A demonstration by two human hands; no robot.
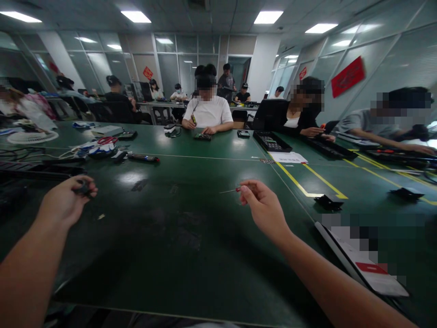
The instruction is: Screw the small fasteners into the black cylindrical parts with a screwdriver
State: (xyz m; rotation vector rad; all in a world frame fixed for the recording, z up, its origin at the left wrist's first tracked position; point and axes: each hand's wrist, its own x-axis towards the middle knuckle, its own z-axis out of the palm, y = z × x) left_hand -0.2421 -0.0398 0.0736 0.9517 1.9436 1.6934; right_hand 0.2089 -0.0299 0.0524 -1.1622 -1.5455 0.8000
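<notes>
In the head view my right hand is closed around a small screwdriver, whose thin shaft points left above the green table. My left hand, at the left, has its fingers curled round a small dark object too unclear to name. Both hands are raised over the tabletop, well apart from each other. Beyond my left hand lies a dark tool with a red tip.
Red-handled scissors, cables and gloves lie at the back left. Black trays stand at the back right, near a white paper. Small black parts and a flat device rest at the right. Several people sit around.
</notes>
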